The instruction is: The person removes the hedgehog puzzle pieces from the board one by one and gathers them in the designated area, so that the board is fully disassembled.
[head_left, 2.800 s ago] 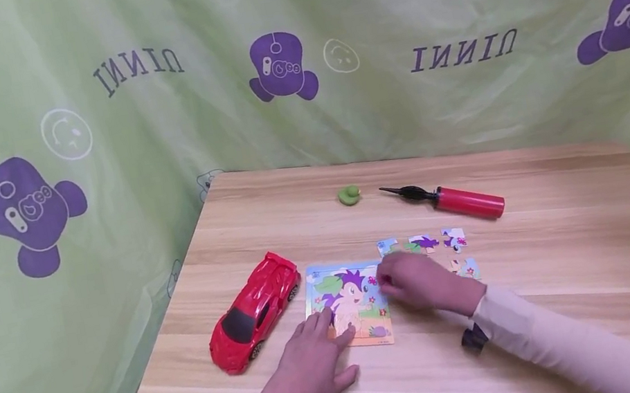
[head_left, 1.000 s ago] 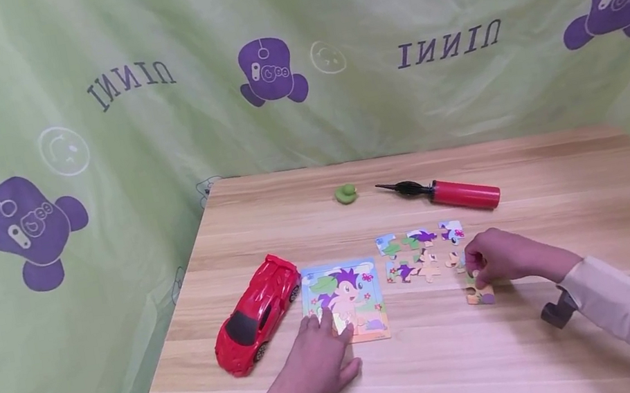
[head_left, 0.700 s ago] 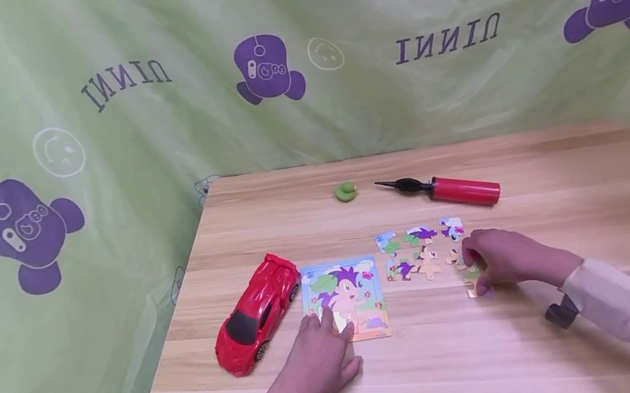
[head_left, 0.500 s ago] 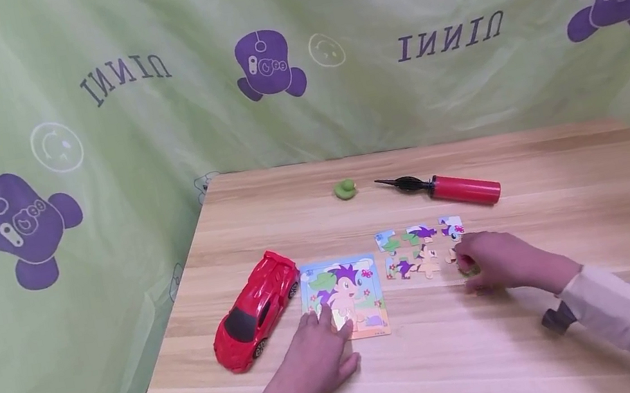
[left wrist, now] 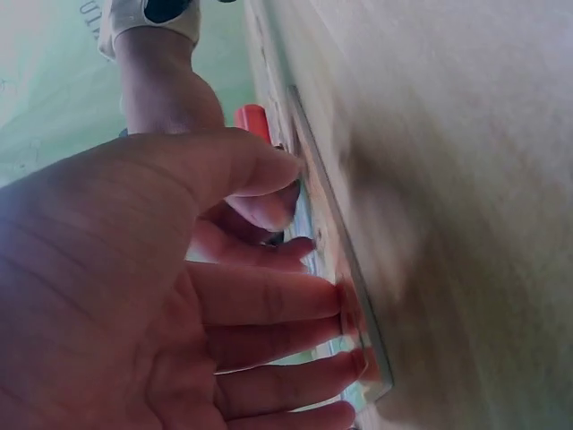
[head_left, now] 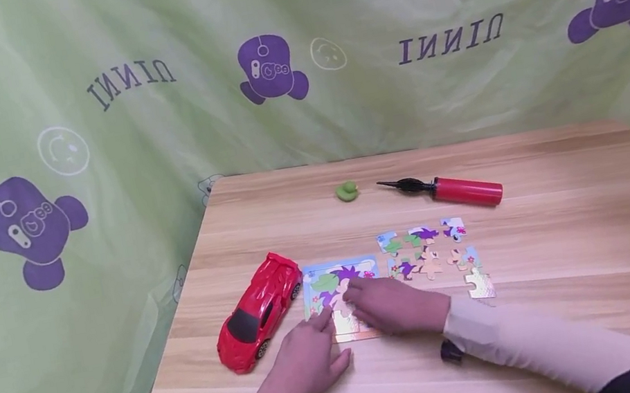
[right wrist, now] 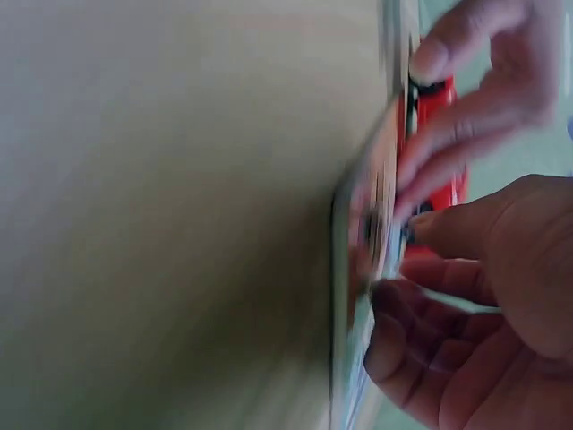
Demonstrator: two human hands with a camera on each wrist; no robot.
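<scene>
While the puzzle board (head_left: pixel 342 300) lay at the lower centre of the head view, just right of a red car (head_left: pixel 256 311), both hands were seen upon it. The left hand (head_left: pixel 307 366) was laid flat with fingers nearly straight, its fingertips (left wrist: pixel 351 309) pressed on the board's near edge; nothing was gripped by it. The right hand (head_left: pixel 394 305) was placed over the board's middle, fingers bent downward onto the picture. Whether a piece was pinched under it could not be told, since the right wrist view was blurred and the fingertips (right wrist: pixel 387 354) were only shown curled at the board's rim.

Seven loose pieces (head_left: pixel 426 254) were spread on the table (head_left: pixel 581 234) to the right of the board, one of them (head_left: pixel 479 284) lying apart, nearer the lower right. A red pump (head_left: pixel 459 190) and a small green object (head_left: pixel 346 191) were seen farther up the frame.

A slip of the board toward the car was judged possible if the left hand's pressure were eased while a piece was pried. Neighbouring pieces could be lifted together if a tab were pulled at a slant. The loose pieces could be swept aside by the right sleeve (head_left: pixel 527 356), which lay close below them.
</scene>
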